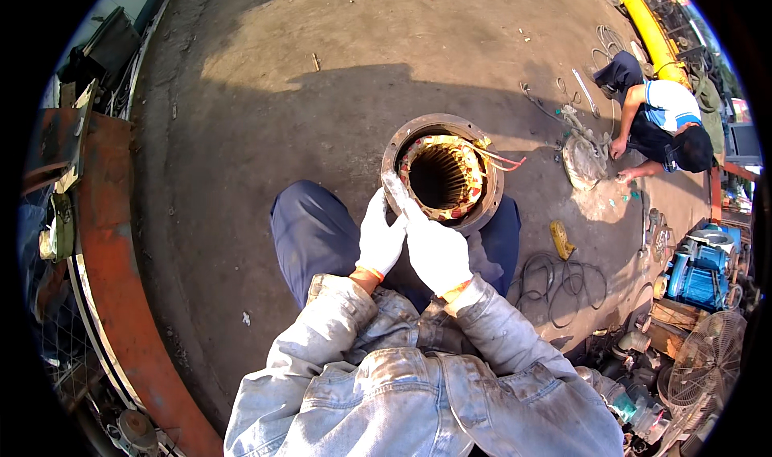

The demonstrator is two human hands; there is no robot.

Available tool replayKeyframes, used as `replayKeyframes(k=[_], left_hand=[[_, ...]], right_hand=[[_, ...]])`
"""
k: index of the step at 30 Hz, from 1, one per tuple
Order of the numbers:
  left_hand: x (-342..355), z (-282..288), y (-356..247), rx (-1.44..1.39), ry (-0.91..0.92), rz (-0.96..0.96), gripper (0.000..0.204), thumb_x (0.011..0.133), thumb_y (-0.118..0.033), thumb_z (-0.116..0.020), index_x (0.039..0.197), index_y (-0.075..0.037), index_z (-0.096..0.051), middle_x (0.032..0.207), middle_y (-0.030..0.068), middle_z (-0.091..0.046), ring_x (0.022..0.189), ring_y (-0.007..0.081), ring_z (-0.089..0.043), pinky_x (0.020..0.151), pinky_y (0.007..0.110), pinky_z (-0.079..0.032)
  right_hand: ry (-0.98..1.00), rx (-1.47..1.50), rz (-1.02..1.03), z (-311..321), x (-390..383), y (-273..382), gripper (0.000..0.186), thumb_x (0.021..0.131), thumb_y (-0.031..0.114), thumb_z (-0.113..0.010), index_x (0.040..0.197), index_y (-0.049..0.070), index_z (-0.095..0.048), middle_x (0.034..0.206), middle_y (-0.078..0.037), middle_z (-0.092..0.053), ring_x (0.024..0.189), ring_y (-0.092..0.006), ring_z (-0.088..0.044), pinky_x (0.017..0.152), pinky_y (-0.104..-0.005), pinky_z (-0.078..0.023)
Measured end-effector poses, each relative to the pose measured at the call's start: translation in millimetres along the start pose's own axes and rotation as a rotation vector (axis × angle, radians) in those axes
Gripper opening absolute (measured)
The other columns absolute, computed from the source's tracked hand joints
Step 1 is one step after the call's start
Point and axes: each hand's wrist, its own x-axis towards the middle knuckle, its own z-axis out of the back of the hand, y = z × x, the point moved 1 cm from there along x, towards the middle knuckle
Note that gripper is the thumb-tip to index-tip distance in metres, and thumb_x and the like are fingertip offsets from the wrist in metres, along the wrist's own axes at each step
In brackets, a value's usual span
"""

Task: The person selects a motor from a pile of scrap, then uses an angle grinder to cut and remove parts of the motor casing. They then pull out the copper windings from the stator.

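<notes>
A round motor stator (489,202) in a flanged metal housing stands upright between my knees. Yellowish insulation and slots line its bore, and red and pale lead wires (507,161) stick out at the right. My left hand (379,238), in a white glove, is closed at the near-left rim of the housing, its fingertips partly hidden. Beside it, my gloved right hand (438,254) is closed at the near rim. A narrow pale shape (402,196) runs from it along the left rim; whether that is a stick or a stretched finger I cannot make out.
At the right a co-worker (671,115) crouches by a whitish bundle (585,161). A yellow hand control (561,240) and looped black cable (559,288) lie on the floor. Beyond are a blue motor (701,272) and a fan (708,360). A rusty orange beam (121,280) edges the left.
</notes>
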Motion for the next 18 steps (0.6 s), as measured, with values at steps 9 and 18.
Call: replayKeyframes(k=[9,18], left_hand=[[4,5,2,0.038,-0.009,-0.043,0.070,0.093,-0.018,-0.080,0.151,0.006,-0.051,0.146,0.0231,-0.064,0.135,0.0301,-0.063,0.115,0.039,-0.048],[5,12,6,0.026,0.000,-0.026,0.069,0.094,-0.022,-0.082,0.151,0.005,-0.053,0.146,0.0229,-0.065,0.136,0.0292,-0.063,0.115,0.038,-0.047]], right_hand=[[-0.016,0.052,0.041,3,4,0,0.040,0.101,0.019,-0.065,0.139,0.011,-0.070,0.078,-0.015,-0.070,0.071,-0.0306,-0.072,0.064,-0.0424,-0.057],[0.026,0.089,-0.020,14,-5,2,0.046,0.101,0.022,-0.066,0.146,0.016,-0.066,0.079,-0.014,-0.073,0.066,-0.0344,-0.071,0.061,-0.0445,-0.058]])
